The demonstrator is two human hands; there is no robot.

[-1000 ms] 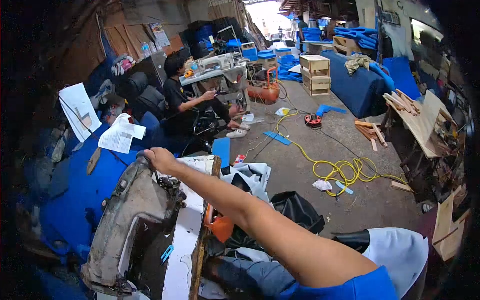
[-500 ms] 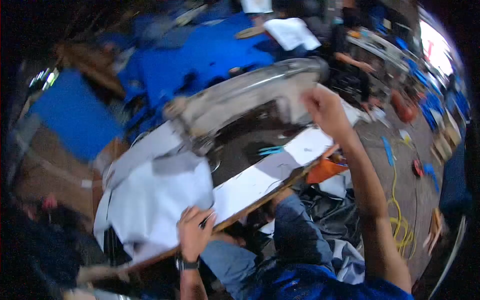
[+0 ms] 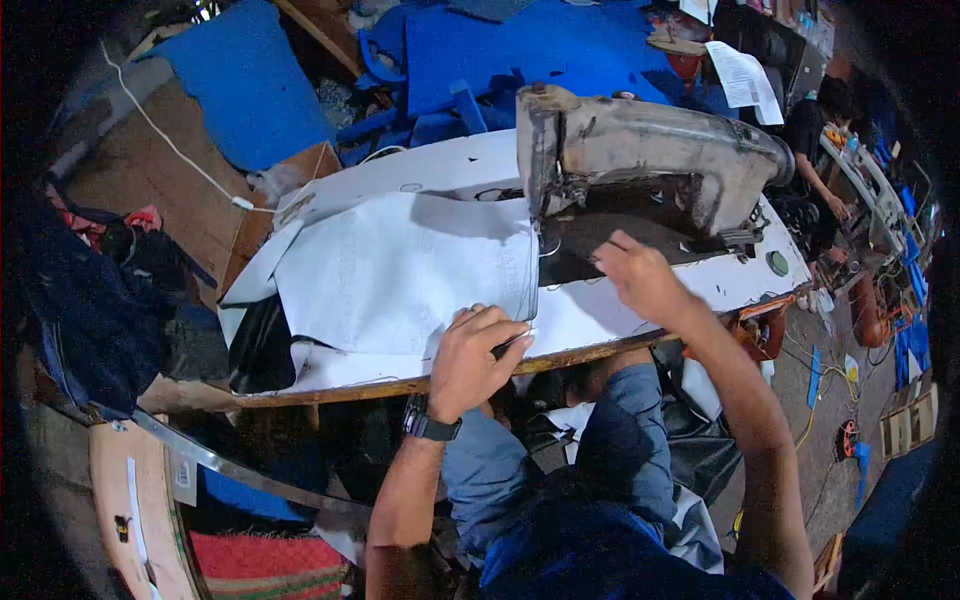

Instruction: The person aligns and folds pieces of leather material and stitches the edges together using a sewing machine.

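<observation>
Fabric (image 3: 400,270) lies by the sewing machine (image 3: 650,140), its edge under my left hand (image 3: 477,358), likely for steadiness; my right hand (image 3: 648,282) hovers, curled; I can't tell if either grips.

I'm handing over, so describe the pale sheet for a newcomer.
Find the sewing machine on the white-topped table. Left of it lies the pale sheet, the left hand on its near edge. Its whiteness separates it from the blue material behind.
</observation>
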